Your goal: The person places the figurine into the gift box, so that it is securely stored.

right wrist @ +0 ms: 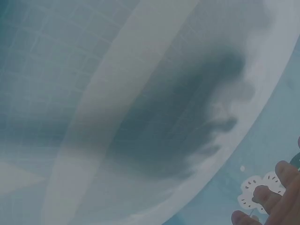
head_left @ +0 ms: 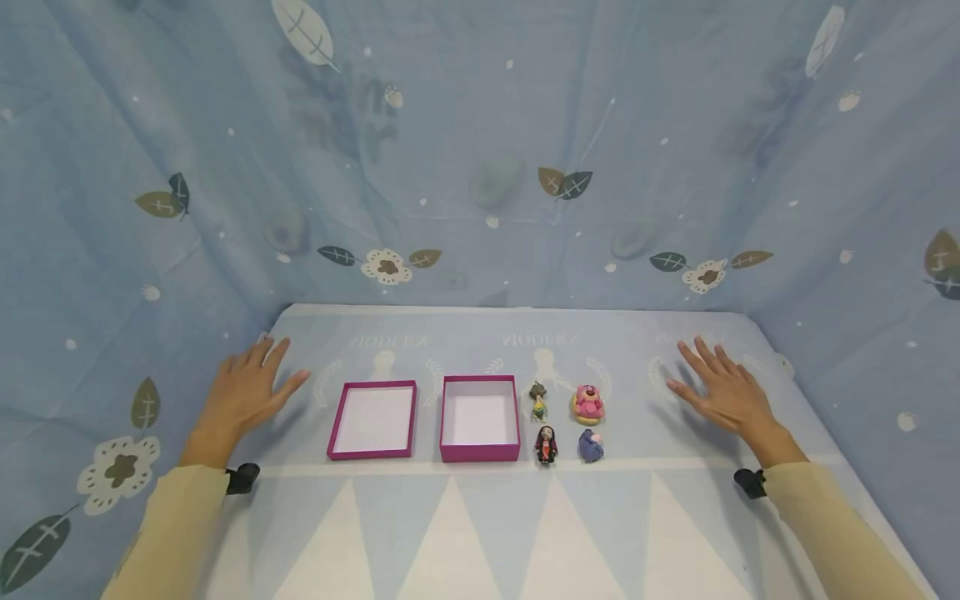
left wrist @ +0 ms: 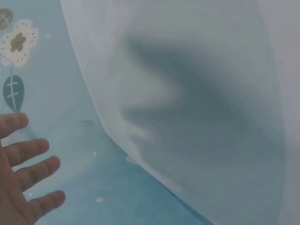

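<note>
My left hand [head_left: 243, 392] hovers over the left side of the table, fingers spread and holding nothing. The right hand [head_left: 723, 392] is likewise spread and bare over the right side. Between them lies a shallow magenta-rimmed box lid [head_left: 372, 420], its white inside facing up, nearest the left hand. To its right stands an open magenta box [head_left: 480, 417] with a white inside. Beside the box are a small figurine with a green lower part [head_left: 538, 402], a dark-haired doll figurine [head_left: 546, 446], a pink bear figurine [head_left: 588, 403] and a blue-purple figurine [head_left: 591, 446].
A pale patterned cloth covers the table [head_left: 480, 517]. Blue leaf-and-flower fabric [head_left: 480, 150] hangs behind it and along both sides. Each wrist carries a black camera mount [head_left: 242, 479]. In the wrist views, hand shadows fall on the tabletop.
</note>
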A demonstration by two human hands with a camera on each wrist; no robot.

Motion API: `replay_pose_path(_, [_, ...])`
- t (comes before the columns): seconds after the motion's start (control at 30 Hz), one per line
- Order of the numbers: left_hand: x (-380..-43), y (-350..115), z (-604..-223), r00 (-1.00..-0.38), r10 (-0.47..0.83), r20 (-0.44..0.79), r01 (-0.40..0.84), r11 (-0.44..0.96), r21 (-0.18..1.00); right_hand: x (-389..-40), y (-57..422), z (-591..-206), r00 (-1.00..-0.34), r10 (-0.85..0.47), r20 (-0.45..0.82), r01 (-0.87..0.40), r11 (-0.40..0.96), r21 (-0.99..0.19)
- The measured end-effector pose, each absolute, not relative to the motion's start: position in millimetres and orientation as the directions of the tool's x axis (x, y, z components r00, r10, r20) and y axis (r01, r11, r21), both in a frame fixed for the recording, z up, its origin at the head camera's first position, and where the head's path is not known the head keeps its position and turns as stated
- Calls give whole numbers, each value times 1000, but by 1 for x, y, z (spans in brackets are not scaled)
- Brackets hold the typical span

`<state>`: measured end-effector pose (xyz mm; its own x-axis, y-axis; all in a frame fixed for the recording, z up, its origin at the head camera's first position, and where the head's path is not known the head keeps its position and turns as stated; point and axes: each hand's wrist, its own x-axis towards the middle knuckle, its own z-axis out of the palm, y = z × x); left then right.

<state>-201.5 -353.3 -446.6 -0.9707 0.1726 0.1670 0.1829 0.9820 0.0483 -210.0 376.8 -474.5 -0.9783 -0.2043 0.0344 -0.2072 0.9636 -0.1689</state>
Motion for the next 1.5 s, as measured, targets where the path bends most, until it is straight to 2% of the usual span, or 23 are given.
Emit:
replay_pose_path(0.37, [-195,-336,-456,-932,226,283,263,959,100,-206,375,-481,-978,-207,1,-204,960,-191])
replay_pose_path(0.63, [-188,-316,-461,-903,245,353,337,914,226,-201,362,-484,-973,-232,8,-228,948,-221])
replay_pose_path(0.87, [-180,-282,-464,-869,292,399,422,859,291,-198,338,-487,-964,-267,15,-263,936,-235])
replay_pose_path(1.23, [-164,-237,-471,-844,355,402,505,777,376,-199,307,-486,-936,-344,68,-350,903,-251])
replay_pose_path(1.5, [-157,-209,-479,-860,366,355,497,754,429,-201,292,-490,-913,-392,114,-408,871,-274])
